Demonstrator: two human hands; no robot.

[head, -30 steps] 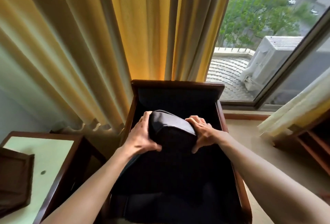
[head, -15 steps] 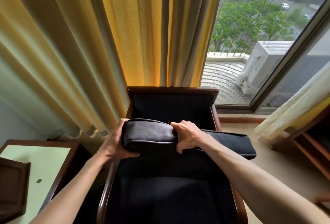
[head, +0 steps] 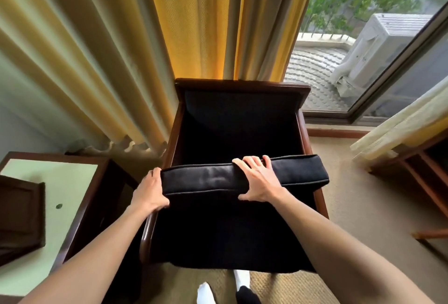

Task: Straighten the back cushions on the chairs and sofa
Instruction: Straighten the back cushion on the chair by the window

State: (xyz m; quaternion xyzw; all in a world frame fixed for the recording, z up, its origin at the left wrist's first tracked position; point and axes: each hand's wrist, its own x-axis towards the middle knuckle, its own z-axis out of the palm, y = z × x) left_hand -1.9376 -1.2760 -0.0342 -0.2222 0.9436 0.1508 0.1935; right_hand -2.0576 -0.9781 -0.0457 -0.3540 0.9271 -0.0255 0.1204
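Note:
A dark wooden armchair (head: pixel 242 84) with black upholstery stands in front of the yellow curtain. A black back cushion (head: pixel 208 178) is held upright across the chair's front, its top edge facing me and its right end sticking out past the right armrest. My left hand (head: pixel 150 191) grips the cushion's left end. My right hand (head: pixel 258 178) clasps over the top edge near the middle. The chair's backrest and seat behind the cushion are bare and dark.
A side table (head: pixel 51 182) with a pale top stands left of the chair, a dark wooden tray (head: pixel 19 216) lying on it. Yellow curtains (head: pixel 198 19) hang behind. A window (head: pixel 363 36) is at the right, another wooden piece of furniture (head: pixel 421 165) below it. My feet (head: pixel 242 284) stand on beige carpet.
The cushion has been pulled away from the backrest toward me and turned widthwise across the chair's front. Both hands came nearer with it and my view tilted further down.

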